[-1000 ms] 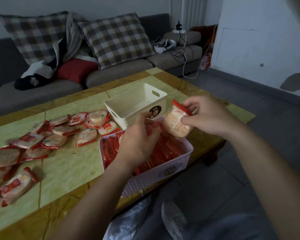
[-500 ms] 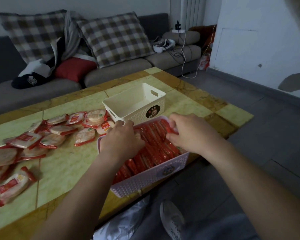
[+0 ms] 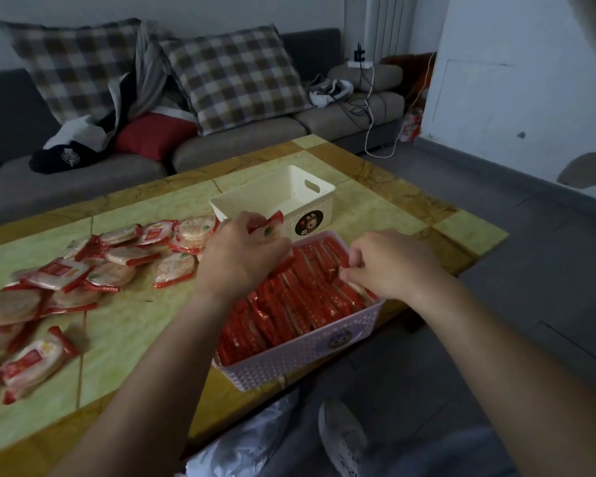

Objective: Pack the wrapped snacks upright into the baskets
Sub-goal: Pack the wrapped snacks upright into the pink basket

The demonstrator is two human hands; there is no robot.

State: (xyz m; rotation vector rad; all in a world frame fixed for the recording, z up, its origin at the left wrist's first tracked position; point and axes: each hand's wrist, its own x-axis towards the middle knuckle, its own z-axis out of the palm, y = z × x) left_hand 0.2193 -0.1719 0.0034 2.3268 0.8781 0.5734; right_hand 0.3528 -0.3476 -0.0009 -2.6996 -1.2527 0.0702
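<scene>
- Holding one wrapped snack in the left hand, fingers closed on it, red end sticking up and to the right above the knuckles
- Hovering with that snack over the far-left corner of the pink basket, just in front of the near wall of the white basket
- Pinching down with the right hand into the packed rows by the pink basket's right wall, fingertips curled on packet tops; cannot tell whether one packet is actually gripped or only pressed aside
- Standing on edge already: rows of red packets filling the pink basket nearly wall to wall, with little slack visible
- Sitting empty at the table's far-right corner, touching or nearly touching the pink basket's far wall: the white basket
- Lying flat and loose across the left half of the table: the unpacked pile, well apart from the right hand, nearer the left
- Deciding relation, as judged: held snack tilted, long axis slanting up to the right, while the rows run from the near wall to the far wall, so needs turning on edge to match before going down
- Nearer hand for the drop: left, directly above the far-left corner; right better placed to part the rows and open a slot
- Likely snag: no gap wide enough in the pink basket, making the white one just beyond the left hand the easier target
</scene>
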